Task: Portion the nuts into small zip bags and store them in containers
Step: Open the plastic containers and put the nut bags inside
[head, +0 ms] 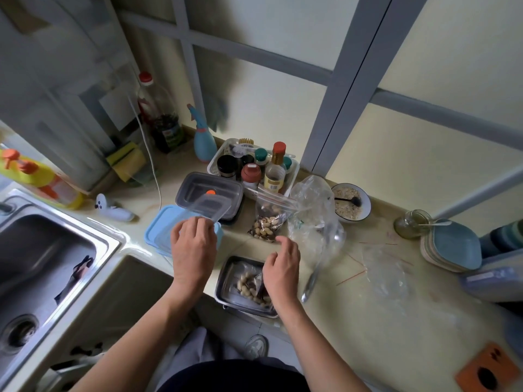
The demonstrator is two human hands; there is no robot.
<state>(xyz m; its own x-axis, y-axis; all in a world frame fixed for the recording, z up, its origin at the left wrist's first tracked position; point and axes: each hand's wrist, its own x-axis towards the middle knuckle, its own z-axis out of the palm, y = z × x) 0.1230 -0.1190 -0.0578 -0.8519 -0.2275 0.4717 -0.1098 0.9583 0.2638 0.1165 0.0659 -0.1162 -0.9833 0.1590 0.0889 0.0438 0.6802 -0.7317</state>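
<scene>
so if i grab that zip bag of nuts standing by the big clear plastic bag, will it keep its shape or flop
The zip bag of nuts would probably flop: its thin clear film already sags, top leaning right. The nuts pool at the bottom, so it likely hangs bottom-heavy. The zip strip looks open, so tipping may spill some.

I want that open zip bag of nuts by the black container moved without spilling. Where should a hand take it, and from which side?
Take the zip bag of nuts by its upper part just below the open zip strip, coming from above and the near side, which looks freest. The nuts sit heaped at its near, lower end, so lifting by the mouth should keep them down. The right hand is nearest.
</scene>
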